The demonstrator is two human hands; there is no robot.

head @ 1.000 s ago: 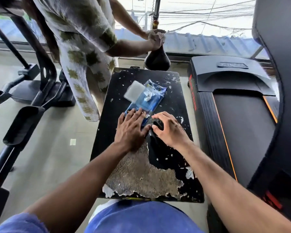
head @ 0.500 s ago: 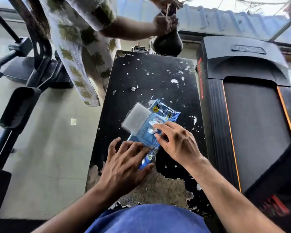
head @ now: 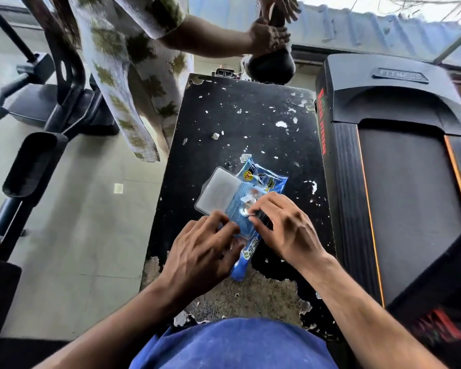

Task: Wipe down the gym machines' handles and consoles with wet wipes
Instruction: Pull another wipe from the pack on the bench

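Progress: I judged the job barely begun; no wipe was out yet, and no handle or console showed any wiping.
Left to do: pulling a wipe, then all the machines, as far as I could tell.
Wipes pack: it lay flat near the middle of the bench, toward my near edge, its lid flipped open to the left.
Contents: a bit of white wipe showed at the opening.
Left hand: fingers curled, pressing the pack down.
Right hand: fingertips pinching at the opening; I could not tell if they had the wipe.
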